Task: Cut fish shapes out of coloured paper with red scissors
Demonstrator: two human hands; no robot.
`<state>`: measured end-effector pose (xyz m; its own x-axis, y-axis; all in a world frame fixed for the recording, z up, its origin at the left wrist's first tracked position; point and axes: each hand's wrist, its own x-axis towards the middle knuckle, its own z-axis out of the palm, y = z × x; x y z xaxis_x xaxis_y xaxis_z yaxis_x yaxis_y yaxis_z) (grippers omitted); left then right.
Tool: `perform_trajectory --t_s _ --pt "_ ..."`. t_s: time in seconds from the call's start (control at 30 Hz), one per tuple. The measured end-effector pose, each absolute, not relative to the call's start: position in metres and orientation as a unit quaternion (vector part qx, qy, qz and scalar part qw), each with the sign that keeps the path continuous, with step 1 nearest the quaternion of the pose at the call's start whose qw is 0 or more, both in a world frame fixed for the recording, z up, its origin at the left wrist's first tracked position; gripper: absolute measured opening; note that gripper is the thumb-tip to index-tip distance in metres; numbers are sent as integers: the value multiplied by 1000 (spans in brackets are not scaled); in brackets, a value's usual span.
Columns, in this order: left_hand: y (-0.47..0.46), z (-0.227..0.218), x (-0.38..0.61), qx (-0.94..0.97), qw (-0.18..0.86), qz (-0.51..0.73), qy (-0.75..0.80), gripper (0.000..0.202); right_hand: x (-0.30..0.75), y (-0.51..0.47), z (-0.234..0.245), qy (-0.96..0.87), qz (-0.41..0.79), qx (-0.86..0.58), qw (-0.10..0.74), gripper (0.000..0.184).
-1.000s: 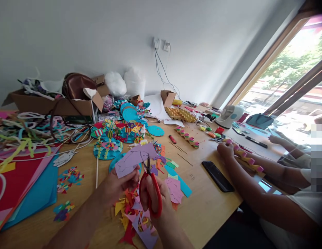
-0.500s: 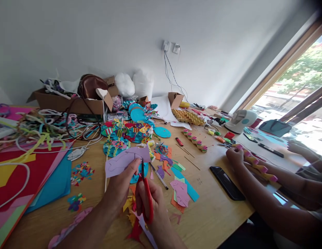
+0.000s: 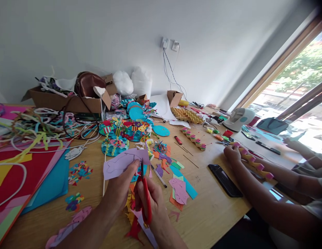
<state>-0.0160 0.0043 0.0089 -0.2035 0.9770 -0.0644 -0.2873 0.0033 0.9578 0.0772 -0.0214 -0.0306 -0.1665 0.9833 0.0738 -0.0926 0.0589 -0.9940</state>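
Note:
A sheet of purple paper [image 3: 116,165] with a fish outline drawn on it is pinched in my left hand [image 3: 123,183], thumb on top near the right end. My right hand [image 3: 153,199] grips red-handled scissors [image 3: 147,204], whose dark blades point up and meet the paper's right part beside my left thumb. Under my hands lie yellow and red paper scraps [image 3: 134,228] and a purple strip [image 3: 147,233]. To the right are a pen [image 3: 160,176] and pink paper [image 3: 178,190] with fish outlines.
Coloured paper sheets [image 3: 46,186] stack at the left beside tangled cords. Decorated turquoise discs [image 3: 115,147] and a cardboard box [image 3: 64,103] sit behind. A phone [image 3: 224,180] lies to the right, near a co-worker's hands [image 3: 232,155] holding a yellow-and-pink foam strip [image 3: 251,160].
The view has shifted slightly, so everything sits a little further left. My hands, the purple paper and the scissors keep nearly the same arrangement.

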Motion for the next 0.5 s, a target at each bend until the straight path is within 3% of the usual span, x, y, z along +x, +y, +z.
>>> perform_trajectory --t_s 0.5 --pt "3 9 -12 345 499 619 499 17 83 -22 -32 -553 522 -433 484 52"
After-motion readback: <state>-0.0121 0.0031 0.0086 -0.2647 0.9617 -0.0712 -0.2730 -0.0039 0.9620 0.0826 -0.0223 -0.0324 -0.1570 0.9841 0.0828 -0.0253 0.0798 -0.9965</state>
